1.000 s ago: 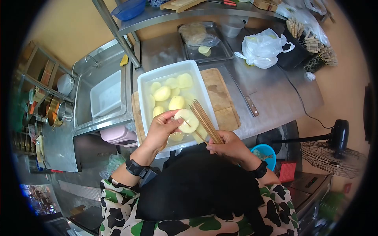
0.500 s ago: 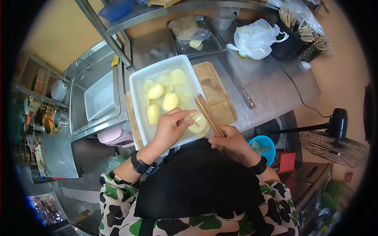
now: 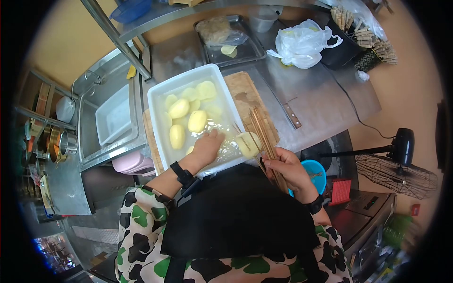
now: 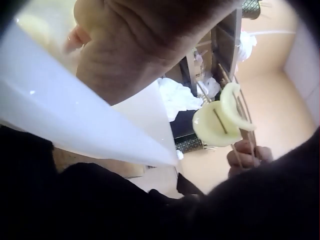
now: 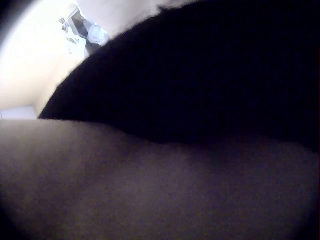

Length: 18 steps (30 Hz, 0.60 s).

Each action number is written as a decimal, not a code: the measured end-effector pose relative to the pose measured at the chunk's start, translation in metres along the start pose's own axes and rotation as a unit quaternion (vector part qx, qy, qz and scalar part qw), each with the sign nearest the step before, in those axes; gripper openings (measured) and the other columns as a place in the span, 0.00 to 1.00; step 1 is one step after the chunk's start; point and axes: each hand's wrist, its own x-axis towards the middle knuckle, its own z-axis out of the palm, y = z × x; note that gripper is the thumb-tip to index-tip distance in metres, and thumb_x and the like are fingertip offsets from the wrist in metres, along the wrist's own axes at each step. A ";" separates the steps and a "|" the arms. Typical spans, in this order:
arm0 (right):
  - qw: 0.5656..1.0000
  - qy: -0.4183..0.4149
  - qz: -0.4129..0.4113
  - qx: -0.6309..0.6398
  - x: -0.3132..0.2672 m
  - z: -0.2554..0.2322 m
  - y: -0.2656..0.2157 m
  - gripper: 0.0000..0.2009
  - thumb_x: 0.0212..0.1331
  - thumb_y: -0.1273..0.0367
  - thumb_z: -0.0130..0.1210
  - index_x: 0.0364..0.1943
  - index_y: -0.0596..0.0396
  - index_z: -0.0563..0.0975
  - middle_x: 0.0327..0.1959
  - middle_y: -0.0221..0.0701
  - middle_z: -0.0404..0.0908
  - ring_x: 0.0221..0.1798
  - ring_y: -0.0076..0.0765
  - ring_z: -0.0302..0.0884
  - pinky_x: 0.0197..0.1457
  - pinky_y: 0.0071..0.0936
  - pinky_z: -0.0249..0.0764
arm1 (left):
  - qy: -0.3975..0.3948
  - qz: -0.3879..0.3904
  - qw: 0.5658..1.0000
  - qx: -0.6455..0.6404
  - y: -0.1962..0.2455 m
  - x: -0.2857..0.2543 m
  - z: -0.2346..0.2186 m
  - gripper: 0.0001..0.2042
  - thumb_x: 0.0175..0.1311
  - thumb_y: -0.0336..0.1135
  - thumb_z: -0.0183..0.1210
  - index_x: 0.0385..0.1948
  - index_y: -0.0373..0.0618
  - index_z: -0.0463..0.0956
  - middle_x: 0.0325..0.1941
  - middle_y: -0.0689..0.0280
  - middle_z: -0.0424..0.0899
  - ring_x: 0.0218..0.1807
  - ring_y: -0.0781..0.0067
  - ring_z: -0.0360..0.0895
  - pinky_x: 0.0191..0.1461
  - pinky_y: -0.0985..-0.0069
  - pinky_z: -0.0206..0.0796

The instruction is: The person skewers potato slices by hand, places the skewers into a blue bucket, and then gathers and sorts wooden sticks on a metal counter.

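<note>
In the head view my left hand [image 3: 207, 148] reaches into the water of a white plastic tub [image 3: 158, 125], its fingers partly hidden by ripples. Peeled potatoes [image 3: 197, 121] and pale potato slices [image 3: 205, 89] lie in the tub. To the right, my right hand [image 3: 288, 170] grips a bundle of bamboo skewers [image 3: 264, 129] beside the tub's near right corner. Potato slices threaded on a skewer [image 3: 248, 144] stand by the bundle; the left wrist view shows two threaded slices [image 4: 212, 122] curving apart. A dark shape and bare skin fill most of the right wrist view.
Under the tub lies a wooden cutting board [image 3: 245, 94], with a knife [image 3: 291, 115] to its right. Behind are a dark tray [image 3: 259, 54] and a white plastic bag [image 3: 302, 45]. A sink [image 3: 85, 111] is at left, a fan [image 3: 401, 155] at right.
My left hand has let go of the skewered potato slice and moved down into the tub's water. My right hand has shifted slightly right with the skewers and slices.
</note>
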 end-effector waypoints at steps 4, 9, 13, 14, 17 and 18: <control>0.999 -0.036 0.002 0.017 0.003 -0.002 -0.002 0.05 0.56 0.73 0.55 0.36 0.57 0.73 0.25 0.24 0.73 0.25 0.17 0.71 0.28 0.16 0.69 | 0.070 0.036 0.995 -0.062 -0.022 -0.001 0.012 0.14 0.48 0.29 0.59 0.39 0.41 0.73 0.33 0.56 0.76 0.38 0.56 0.76 0.41 0.65 0.69; 0.997 -0.067 0.011 -0.044 0.016 0.002 0.007 0.09 0.55 0.72 0.57 0.38 0.57 0.72 0.26 0.24 0.73 0.26 0.17 0.71 0.29 0.17 0.70 | 0.014 -0.188 0.887 -0.421 -0.035 -0.015 -0.034 0.13 0.57 0.37 0.61 0.41 0.42 0.76 0.31 0.69 0.80 0.32 0.83 0.74 0.33 0.85 0.63; 0.990 -0.085 0.015 -0.112 0.023 0.009 0.005 0.12 0.54 0.71 0.58 0.41 0.58 0.71 0.26 0.24 0.73 0.25 0.17 0.71 0.29 0.17 0.69 | 0.102 -0.234 0.685 -0.682 -0.022 -0.038 -0.066 0.13 0.59 0.35 0.60 0.44 0.46 0.75 0.35 0.71 0.81 0.35 0.85 0.75 0.36 0.86 0.63; 0.989 -0.089 0.021 -0.115 0.025 0.012 0.004 0.12 0.54 0.71 0.58 0.41 0.58 0.71 0.26 0.24 0.73 0.25 0.17 0.71 0.29 0.17 0.69 | 0.124 -0.225 0.675 -0.691 -0.018 -0.043 -0.072 0.13 0.59 0.35 0.60 0.44 0.45 0.75 0.36 0.71 0.81 0.35 0.84 0.75 0.37 0.85 0.64; 0.986 -0.106 0.034 -0.122 0.029 0.019 0.003 0.13 0.54 0.71 0.58 0.42 0.58 0.71 0.26 0.24 0.73 0.25 0.17 0.71 0.29 0.17 0.69 | 0.184 -0.188 0.666 -0.698 -0.009 -0.054 -0.083 0.13 0.59 0.34 0.60 0.44 0.43 0.75 0.37 0.69 0.81 0.37 0.83 0.76 0.41 0.84 0.65; 0.985 -0.115 0.034 -0.121 0.030 0.021 0.003 0.13 0.54 0.71 0.58 0.42 0.58 0.71 0.26 0.24 0.73 0.25 0.17 0.71 0.29 0.17 0.69 | 0.198 -0.170 0.677 -0.688 -0.006 -0.058 -0.084 0.12 0.59 0.33 0.60 0.43 0.42 0.76 0.37 0.69 0.81 0.37 0.83 0.76 0.42 0.84 0.65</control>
